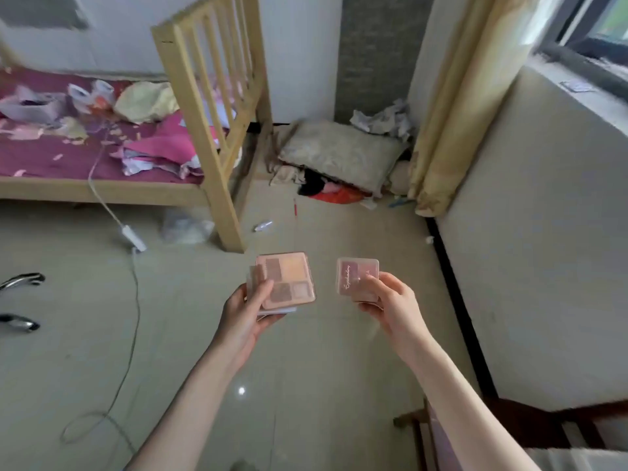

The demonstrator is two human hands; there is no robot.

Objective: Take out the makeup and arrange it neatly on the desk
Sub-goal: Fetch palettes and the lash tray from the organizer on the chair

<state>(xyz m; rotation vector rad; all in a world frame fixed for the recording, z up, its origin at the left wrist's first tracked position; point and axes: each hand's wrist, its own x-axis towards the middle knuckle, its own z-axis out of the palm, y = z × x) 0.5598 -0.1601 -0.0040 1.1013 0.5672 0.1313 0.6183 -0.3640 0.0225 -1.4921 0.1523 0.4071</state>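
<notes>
**Both hands loaded, stack in left hand could slip**

Left hand [249, 309] fingers [263, 288] curl round a stack: pink square four-pan eyeshadow palette [289, 280] on top, at least one more flat case under it, edges offset. Thumb presses the top, only one side clamped. Risk: top palette slides off the lower case and hits the tiled floor [176, 351], likely cracking the pans. Right hand [390, 305] fingers pinch a smaller pink square compact with script lettering [356, 277] by its near edge, just right of the stack, not touching it. Shallow pinch, so it could tip forward. Both held over the floor, near side of the wooden bed frame [204, 130]. No bench in view; carrying with no free hand could cause a drop.
</notes>
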